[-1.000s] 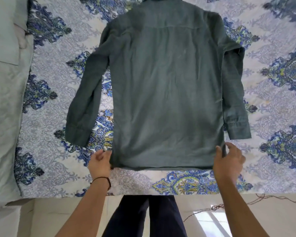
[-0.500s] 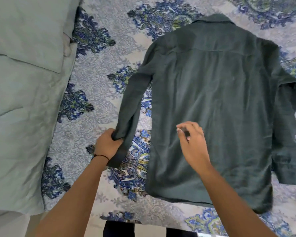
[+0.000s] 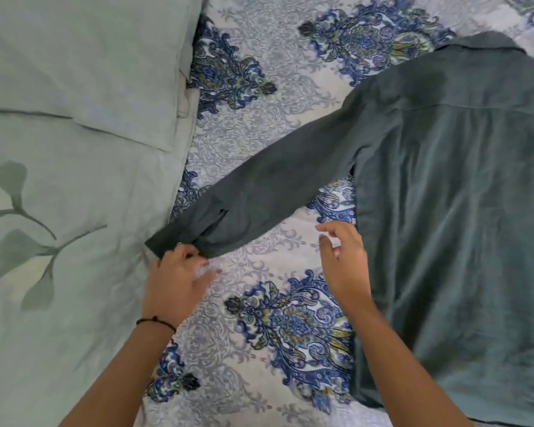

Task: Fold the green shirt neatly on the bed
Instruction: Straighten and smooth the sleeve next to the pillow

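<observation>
The green shirt lies back-up on the patterned bed sheet, its body filling the right side of the head view. Its left sleeve stretches out diagonally to the lower left. My left hand touches the sleeve's cuff with its fingertips, fingers spread; a firm grip does not show. My right hand hovers just left of the shirt's side edge, fingers apart and holding nothing. The shirt's right sleeve is out of view.
A pale green pillow and a pale green blanket with a leaf print cover the left side of the bed, right beside the cuff. A dark thread bracelet is on my left wrist.
The left sleeve has been pulled outward to the left, from hanging along the shirt's side to stretched out. My right hand has come off the shirt's back to its left edge. The view shifted left.
</observation>
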